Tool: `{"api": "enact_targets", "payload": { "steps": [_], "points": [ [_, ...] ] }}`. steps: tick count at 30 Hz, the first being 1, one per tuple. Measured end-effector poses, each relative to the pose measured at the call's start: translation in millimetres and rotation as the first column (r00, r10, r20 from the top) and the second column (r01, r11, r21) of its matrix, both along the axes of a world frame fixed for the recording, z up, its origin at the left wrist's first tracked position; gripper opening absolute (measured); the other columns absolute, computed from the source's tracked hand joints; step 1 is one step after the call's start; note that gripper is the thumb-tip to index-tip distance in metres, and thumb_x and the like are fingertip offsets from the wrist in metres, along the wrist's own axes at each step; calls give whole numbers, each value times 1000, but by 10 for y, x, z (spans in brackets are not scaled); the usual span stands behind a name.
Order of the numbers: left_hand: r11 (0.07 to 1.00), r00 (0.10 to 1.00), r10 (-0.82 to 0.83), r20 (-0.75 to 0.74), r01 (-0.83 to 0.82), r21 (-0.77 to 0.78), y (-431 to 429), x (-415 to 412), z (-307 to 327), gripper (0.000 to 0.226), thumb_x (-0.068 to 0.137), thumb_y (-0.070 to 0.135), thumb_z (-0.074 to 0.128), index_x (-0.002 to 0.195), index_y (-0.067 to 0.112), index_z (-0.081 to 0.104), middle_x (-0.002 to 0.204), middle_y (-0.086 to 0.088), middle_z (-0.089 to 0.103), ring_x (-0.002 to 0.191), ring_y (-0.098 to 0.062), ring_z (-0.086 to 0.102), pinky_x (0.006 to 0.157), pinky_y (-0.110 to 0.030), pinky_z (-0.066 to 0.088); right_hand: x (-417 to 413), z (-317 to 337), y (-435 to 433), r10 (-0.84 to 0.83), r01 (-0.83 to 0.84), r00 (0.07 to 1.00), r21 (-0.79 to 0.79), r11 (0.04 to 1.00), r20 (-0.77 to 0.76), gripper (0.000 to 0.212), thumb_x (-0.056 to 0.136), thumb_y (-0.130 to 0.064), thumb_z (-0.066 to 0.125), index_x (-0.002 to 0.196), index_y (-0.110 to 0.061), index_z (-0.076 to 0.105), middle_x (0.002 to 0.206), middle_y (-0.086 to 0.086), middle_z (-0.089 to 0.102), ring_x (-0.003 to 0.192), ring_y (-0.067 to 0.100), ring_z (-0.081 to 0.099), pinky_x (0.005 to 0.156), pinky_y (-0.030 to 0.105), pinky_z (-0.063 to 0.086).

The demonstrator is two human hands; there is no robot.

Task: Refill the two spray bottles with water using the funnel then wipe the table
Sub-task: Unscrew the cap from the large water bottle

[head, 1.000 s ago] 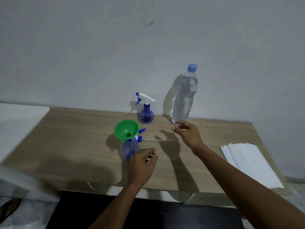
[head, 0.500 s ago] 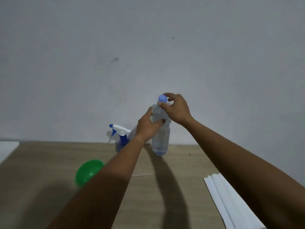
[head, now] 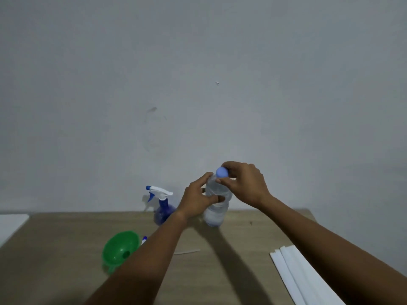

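At the back of the tabletop (head: 66, 238), head view, the bottle (head: 217, 214) stands upright, its axis vertical: my left hand (head: 198, 203) grips its body from the left, my right hand (head: 246, 183) pinches the cap (head: 222, 172) on top. The funnel (head: 121, 247) sits nearer me, down-left, so I'd pour that way.

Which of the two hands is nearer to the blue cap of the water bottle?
The right. The right hand pinches the blue cap between its fingertips; the left hand grips the water bottle lower down, around its body.
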State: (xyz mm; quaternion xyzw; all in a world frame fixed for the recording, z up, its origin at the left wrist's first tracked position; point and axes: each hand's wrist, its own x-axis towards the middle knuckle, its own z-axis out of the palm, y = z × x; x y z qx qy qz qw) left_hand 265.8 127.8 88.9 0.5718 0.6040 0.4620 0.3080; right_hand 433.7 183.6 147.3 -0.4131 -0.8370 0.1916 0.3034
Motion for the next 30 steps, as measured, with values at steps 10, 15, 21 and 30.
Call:
{"api": "enact_targets", "payload": {
  "steps": [10, 15, 21, 30],
  "points": [
    [980, 980, -194, 47, 196, -36, -534, 101, 113, 53, 76, 18, 84, 125, 24, 67, 118, 6, 73, 114, -15, 66, 100, -42, 52, 173, 137, -606, -98, 98, 995, 48, 994, 0, 28, 78, -50, 76, 95, -28, 79, 92, -12, 78, 88, 8, 72, 79, 34, 59],
    [963, 968, -249, 36, 251, -97, -829, 49, 213, 42, 76, 11, 85, 116, 14, 73, 112, 3, 75, 110, -11, 68, 96, -33, 54, 188, 163, -800, -85, 83, 996, -52, 995, -21, 23, 74, -45, 80, 85, -25, 80, 81, -10, 77, 82, 10, 73, 76, 37, 60],
    [955, 965, -264, 5, 262, -136, -1112, -112, 308, 43, 73, 13, 87, 114, 15, 74, 108, 6, 76, 107, -7, 69, 94, -30, 55, 88, 192, -1025, 15, -18, 999, -70, 997, -42, 28, 74, -44, 84, 91, -23, 81, 88, -10, 79, 86, 2, 73, 80, 33, 61],
    [978, 972, -205, 115, 208, -17, -1375, -62, 168, 61, 77, 11, 83, 133, 19, 61, 124, 13, 69, 118, -4, 62, 97, -16, 47, 92, 194, -1150, 37, -42, 999, -132, 990, -36, 29, 70, -49, 87, 88, -28, 77, 84, -14, 77, 85, -1, 71, 80, 29, 58]
  ]
}}
